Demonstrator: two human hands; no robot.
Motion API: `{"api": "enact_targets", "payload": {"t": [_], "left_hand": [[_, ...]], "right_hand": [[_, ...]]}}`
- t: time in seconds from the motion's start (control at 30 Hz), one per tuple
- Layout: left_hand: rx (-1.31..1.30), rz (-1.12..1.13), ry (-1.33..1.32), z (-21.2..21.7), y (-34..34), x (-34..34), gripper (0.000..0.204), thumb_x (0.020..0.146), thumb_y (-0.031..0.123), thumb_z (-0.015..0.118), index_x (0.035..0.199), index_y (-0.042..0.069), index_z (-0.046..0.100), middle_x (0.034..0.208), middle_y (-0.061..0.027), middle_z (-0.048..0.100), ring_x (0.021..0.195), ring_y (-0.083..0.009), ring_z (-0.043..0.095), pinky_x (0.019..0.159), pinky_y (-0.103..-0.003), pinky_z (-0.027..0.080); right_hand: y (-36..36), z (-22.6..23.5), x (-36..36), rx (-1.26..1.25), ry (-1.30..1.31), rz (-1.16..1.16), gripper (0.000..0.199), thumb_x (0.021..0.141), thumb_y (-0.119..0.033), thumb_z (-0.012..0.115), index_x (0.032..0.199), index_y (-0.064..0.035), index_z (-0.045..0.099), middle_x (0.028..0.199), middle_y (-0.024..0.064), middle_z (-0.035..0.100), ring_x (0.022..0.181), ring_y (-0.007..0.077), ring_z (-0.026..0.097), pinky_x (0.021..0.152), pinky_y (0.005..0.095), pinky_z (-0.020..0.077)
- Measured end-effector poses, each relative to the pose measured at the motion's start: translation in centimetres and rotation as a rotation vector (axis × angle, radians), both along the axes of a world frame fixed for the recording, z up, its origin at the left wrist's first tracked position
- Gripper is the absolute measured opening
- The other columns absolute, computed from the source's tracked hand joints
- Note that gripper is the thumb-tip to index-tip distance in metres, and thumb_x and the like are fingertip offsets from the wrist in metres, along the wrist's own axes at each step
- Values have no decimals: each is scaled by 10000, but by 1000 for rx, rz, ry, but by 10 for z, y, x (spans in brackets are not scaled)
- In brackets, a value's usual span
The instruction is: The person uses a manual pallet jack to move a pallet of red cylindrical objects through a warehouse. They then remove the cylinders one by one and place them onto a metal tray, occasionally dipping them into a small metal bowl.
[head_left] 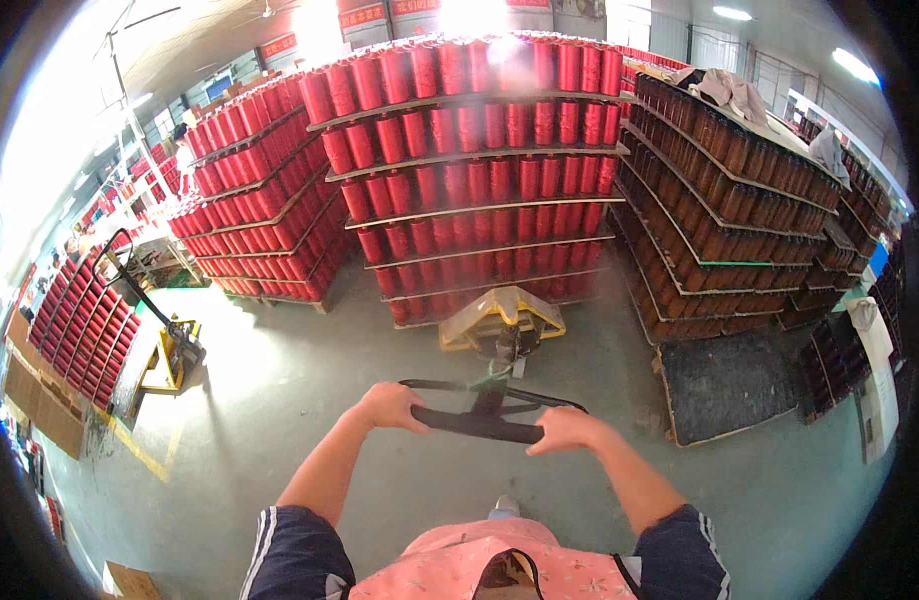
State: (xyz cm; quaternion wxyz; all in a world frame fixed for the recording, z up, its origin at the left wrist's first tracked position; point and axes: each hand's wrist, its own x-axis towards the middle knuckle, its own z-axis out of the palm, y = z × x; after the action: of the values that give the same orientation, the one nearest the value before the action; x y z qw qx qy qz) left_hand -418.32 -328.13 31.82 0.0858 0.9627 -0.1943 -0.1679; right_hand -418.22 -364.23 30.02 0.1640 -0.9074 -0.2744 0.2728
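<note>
Both my arms reach forward to the black loop handle (479, 425) of a pallet jack. My left hand (391, 407) is closed round its left end, and my right hand (567, 430) grips the right end. Beyond the handle stands the jack's yellow body (504, 312), close against a tall layered stack of shiny red cylinders (479, 185). Thin boards separate the layers of that stack. The jack's forks are hidden from view.
Another red stack (264, 200) stands at the left, near a second yellow pallet jack (169, 355). To the right are stacked brown cylinders (719, 210) and a dark flat pallet (729, 388) on the floor. Cardboard (41, 400) leans at the far left.
</note>
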Motion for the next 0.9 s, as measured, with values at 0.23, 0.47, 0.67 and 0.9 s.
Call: {"api": "enact_targets", "payload": {"t": [0.23,0.47,0.67,0.9], "left_hand": [[63,26,48,12,-1,-105,539,652,648,695,872,160,753,788,-87,699,783,-300,658,699,-419,511],[11,35,4,4,-10,-209,557,645,672,708,844,152,742,773,-89,689,770,-302,659,693,-421,511],[37,90,11,2,-16,-319,533,639,651,736,865,169,740,764,-91,684,766,-305,659,693,-430,508],[131,190,75,-9,-29,-458,480,677,598,742,860,155,717,806,-105,681,778,-302,656,663,-438,499]], "right_hand": [[8,13,-98,-5,76,-22,461,682,-440,710,855,-12,709,757,182,677,730,340,651,690,452,507],[-3,8,-198,-14,48,6,453,680,-429,697,809,6,696,746,192,672,734,355,654,684,462,509],[-12,4,-296,62,-81,94,420,688,-412,658,857,-35,732,833,204,698,809,377,675,734,473,531],[-13,3,-411,77,-103,115,402,686,-411,667,877,-65,741,861,198,702,826,366,680,740,460,534]]}}
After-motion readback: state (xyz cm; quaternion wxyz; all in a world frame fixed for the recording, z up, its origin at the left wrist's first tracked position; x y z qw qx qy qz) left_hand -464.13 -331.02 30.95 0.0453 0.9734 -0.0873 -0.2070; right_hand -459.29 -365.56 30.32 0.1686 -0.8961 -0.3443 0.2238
